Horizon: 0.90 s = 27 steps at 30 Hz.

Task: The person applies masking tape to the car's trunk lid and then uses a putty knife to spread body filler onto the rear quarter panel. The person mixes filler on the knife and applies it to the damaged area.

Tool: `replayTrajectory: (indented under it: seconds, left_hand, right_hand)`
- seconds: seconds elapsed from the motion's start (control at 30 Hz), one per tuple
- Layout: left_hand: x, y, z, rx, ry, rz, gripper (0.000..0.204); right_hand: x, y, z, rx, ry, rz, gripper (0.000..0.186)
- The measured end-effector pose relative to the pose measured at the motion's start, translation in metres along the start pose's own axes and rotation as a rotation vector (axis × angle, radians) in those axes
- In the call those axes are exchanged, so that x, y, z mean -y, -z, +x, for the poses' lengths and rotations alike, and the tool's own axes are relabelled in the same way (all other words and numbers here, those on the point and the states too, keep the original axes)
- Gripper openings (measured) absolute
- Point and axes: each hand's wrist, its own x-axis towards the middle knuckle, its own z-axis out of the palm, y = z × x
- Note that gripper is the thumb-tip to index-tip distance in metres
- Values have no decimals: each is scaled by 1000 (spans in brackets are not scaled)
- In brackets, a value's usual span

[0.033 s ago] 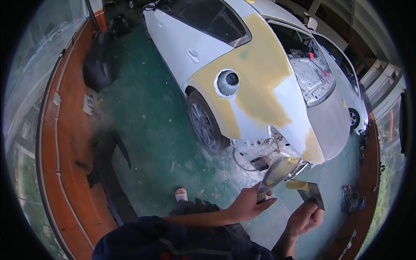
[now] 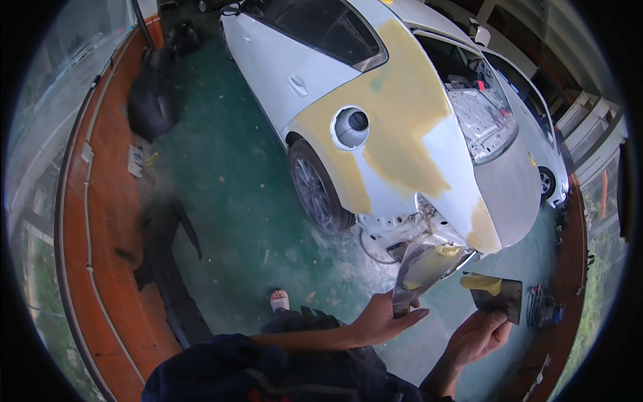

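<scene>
My left hand (image 2: 385,319) grips the lower end of a flat, pale putty board (image 2: 419,269). Yellow filler (image 2: 447,250) is smeared over the board, thickest at its far end. Between the thumb and fingers of my right hand (image 2: 477,338) is a dark, flat putty spreader (image 2: 510,299), held apart from the board and to its right. A thick dab of yellow putty (image 2: 483,284) lies along the spreader's far left part. Ahead stands a white car (image 2: 442,151), its rear side panel covered in broad tan filler patches (image 2: 395,100).
The car's rear wheel (image 2: 313,184) and exposed rear corner metal (image 2: 408,228) are just beyond the board. Dark bumper-like parts (image 2: 177,268) lie on the green floor (image 2: 228,174) along the orange wall (image 2: 110,201). A second car (image 2: 546,154) stands at the right.
My right hand has moved slightly right and turned the spreader, so its flat face shows more. The board in my left hand has tilted, showing more of its surface.
</scene>
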Motion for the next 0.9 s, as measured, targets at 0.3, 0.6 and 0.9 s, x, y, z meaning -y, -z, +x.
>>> replayTrajectory:
  seconds: [0.3,0.6,0.9]
  left_hand:
    - [12,0,-13,465,291,-705,33]
    - [3,-12,6,-10,-46,-33,29]
    - [-6,5,11,-100,18,274,31]
  right_hand:
    - [-25,14,9,213,-189,70,28]
    - [-16,0,17,124,396,-768,29]
    - [-2,-16,-6,411,146,-501,26]
